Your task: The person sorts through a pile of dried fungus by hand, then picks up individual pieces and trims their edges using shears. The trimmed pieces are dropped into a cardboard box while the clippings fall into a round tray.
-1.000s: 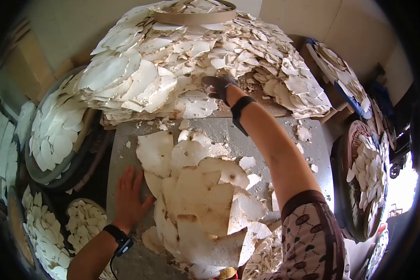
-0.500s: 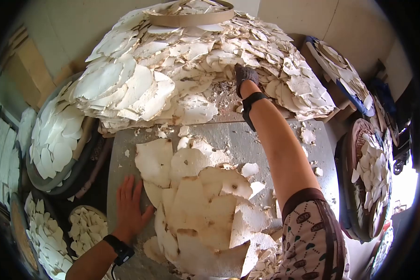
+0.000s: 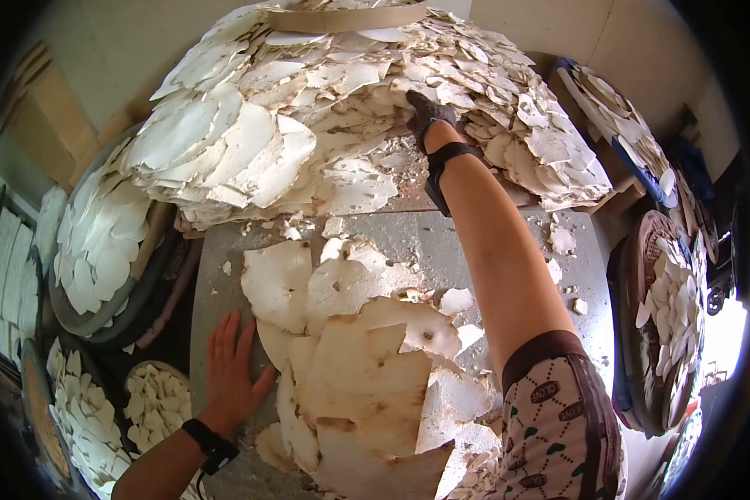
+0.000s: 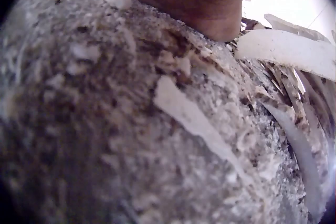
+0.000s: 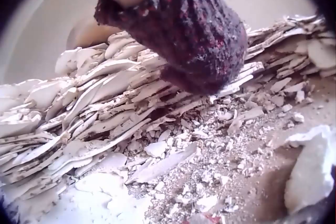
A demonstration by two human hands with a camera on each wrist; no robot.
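In the head view my bare left hand (image 3: 233, 371) lies on the grey tabletop with its fingers straight, left of a stack of thin, stiff, whitish pieces (image 3: 358, 367) with brown stains and ragged edges. My right hand (image 3: 429, 112), in a dark knitted glove, reaches to the hollowed front of a large heap of similar flat pieces (image 3: 225, 137). Up close in the right wrist view, the glove (image 5: 197, 40) is against the layered edges of the heap (image 5: 105, 98). Its fingertips are hidden, and I cannot tell whether they grip a piece.
A tan hoop (image 3: 346, 18) tops the heap. Crumbs and a loose pale piece (image 5: 312, 171) lie below the hollow. Round trays of white pieces stand at the left (image 3: 100, 250) and right (image 3: 667, 317). Small fragments (image 3: 562, 240) are scattered on the tabletop.
My right hand has moved from low in the heap's hollow, right and up to its back edge, then slightly left. The left hand keeps its place on the tabletop.
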